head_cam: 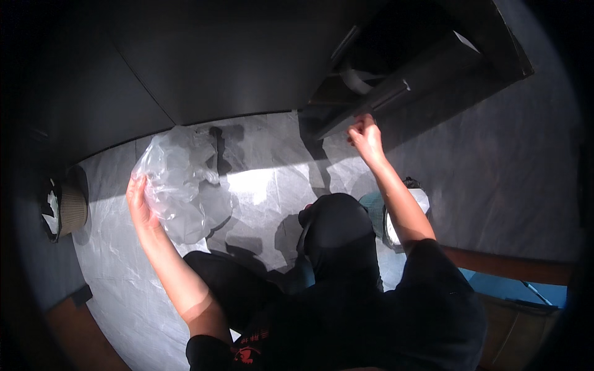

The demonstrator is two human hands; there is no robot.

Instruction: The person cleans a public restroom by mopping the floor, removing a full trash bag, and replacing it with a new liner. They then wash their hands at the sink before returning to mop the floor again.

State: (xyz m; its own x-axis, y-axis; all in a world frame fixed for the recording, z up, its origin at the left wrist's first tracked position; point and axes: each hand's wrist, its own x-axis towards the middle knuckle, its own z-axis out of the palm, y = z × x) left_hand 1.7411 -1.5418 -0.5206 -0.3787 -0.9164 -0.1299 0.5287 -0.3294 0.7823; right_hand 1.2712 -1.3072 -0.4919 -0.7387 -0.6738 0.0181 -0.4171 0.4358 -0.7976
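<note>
My left hand [140, 199] grips crumpled clear plastic bags [178, 185] at their left side, above the grey marble-look floor [260, 227]. Up and to the right, my right hand [366, 132] is at the lower edge of a dark cabinet door or drawer front [394, 99], below its bar handle. The fingers are curled; whether they grip the edge cannot be told. Behind the front is a dark opening, where a pale curved thing [357, 81] shows and the rest is in deep shade.
Dark cabinet fronts [222, 60] run across the top. A beige woven waste basket [72, 208] with a black liner stands at the left. A green basket [375, 208] with a white thing in it stands beside my right forearm. My knees are in the lower middle.
</note>
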